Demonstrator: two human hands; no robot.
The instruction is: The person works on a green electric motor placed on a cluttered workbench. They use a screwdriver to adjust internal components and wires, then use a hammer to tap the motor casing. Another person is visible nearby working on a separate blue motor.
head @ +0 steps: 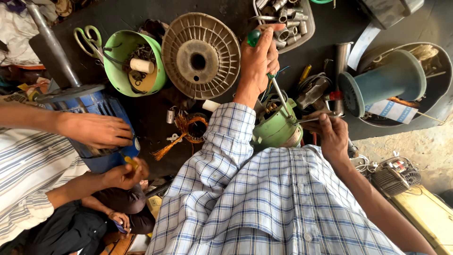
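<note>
Your left hand [258, 59] is in the upper middle of the frame. Its fingers are closed tight around one screwdriver [278, 92] with a green handle. The tip goes down into one small green motor [276, 130] in the middle of the frame, on the dark surface [127, 14].

Your right hand [334, 134] is just right of the motor. Its fingers pinch one thin metal rod [309, 120] that points at the motor. Your checked shirt hides the lower part of the motor.

At the left, two hands of another person [94, 130] rest on one blue motor [89, 101]. The lower hand holds something small and yellow that is hard to make out.

Along the top you see one pair of green scissors [88, 40], one green bowl [113, 71], one round grey spool [200, 54] and one tray [306, 35] of metal tubes, too many and too crowded to count. One teal spool [387, 82] lies at the right. One bundle of copper wire [188, 126] lies left of your sleeve.
</note>
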